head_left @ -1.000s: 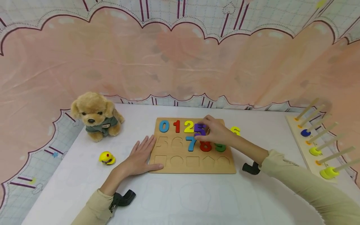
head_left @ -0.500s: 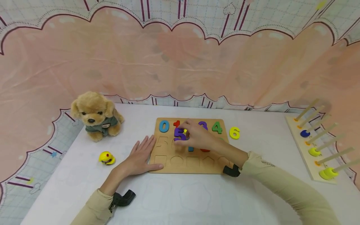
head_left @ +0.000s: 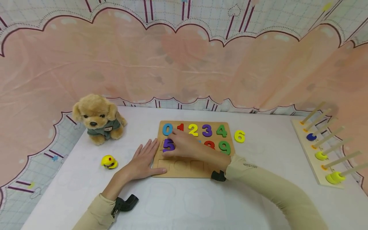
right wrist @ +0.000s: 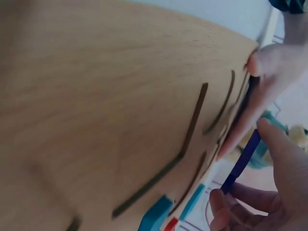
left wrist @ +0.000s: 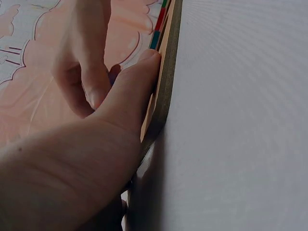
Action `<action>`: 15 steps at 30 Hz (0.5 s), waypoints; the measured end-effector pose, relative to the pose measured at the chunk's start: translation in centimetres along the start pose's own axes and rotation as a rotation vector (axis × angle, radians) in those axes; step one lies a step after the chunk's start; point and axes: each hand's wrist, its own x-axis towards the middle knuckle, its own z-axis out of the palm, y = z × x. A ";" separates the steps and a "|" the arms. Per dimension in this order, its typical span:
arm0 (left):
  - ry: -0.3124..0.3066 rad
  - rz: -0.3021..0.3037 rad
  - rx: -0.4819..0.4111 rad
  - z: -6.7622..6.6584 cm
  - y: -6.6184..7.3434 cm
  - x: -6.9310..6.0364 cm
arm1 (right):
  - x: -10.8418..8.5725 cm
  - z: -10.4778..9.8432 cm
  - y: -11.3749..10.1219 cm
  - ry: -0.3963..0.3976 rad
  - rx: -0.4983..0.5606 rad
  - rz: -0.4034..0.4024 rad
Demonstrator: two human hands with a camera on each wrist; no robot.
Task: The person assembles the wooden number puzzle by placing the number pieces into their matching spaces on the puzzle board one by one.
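Observation:
A wooden number puzzle board (head_left: 198,174) lies on the white table. My right hand (head_left: 187,145) pinches a purple number 5 (head_left: 168,145) between thumb and fingers, over the left end of the board's middle row. In the right wrist view the purple 5 (right wrist: 243,161) is seen edge-on, its face hidden. My left hand (head_left: 143,161) lies with straight fingers along the board's left edge, thumb on its lower corner. On the board sit the blue 0 (head_left: 167,129), yellow 2 (head_left: 193,129), purple 3 (head_left: 207,130), green 4 (head_left: 221,130) and green 9 (head_left: 224,147); the 7 is mostly hidden behind my right hand.
A yellow number 6 (head_left: 240,136) lies on the table right of the board. At left are a plush dog (head_left: 97,118) and a small yellow duck toy (head_left: 109,161). A pegged wooden stand (head_left: 313,153) with a few rings is at far right.
My right hand has carried the purple 5 leftward and down, from the top row by the 3 to the left end of the middle row. My left hand has stayed put.

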 end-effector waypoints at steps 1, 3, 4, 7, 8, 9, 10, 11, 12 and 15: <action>-0.001 0.001 -0.002 0.0 0.0 0.0 | 0.3 0.2 -0.2 -0.006 -0.018 0.003; -0.001 0.003 -0.003 0.0 0.0 0.0 | 0.7 0.5 -0.6 -0.015 -0.048 0.005; -0.001 0.004 -0.002 0.0 0.0 0.0 | 0.9 0.6 -0.7 -0.019 -0.065 0.007; 0.000 0.003 0.005 0.0 0.0 0.0 | 1.5 1.0 -0.9 -0.021 -0.116 0.017; 0.001 0.003 0.007 0.0 0.0 0.0 | 1.6 1.1 -1.0 -0.025 -0.127 0.021; 0.000 0.001 0.008 0.0 0.0 0.0 | 1.7 1.3 -1.0 -0.026 -0.134 0.025; -0.001 -0.001 0.008 0.0 0.0 0.0 | 1.8 1.3 -1.1 -0.030 -0.142 0.029; -0.003 -0.002 0.007 0.0 0.0 0.0 | 1.9 1.4 -1.1 -0.032 -0.151 0.033; -0.004 -0.004 0.006 0.0 0.0 0.0 | 1.9 1.5 -1.1 -0.032 -0.153 0.036; -0.004 -0.006 0.006 -0.1 0.1 0.0 | 2.0 1.5 -1.2 -0.033 -0.155 0.042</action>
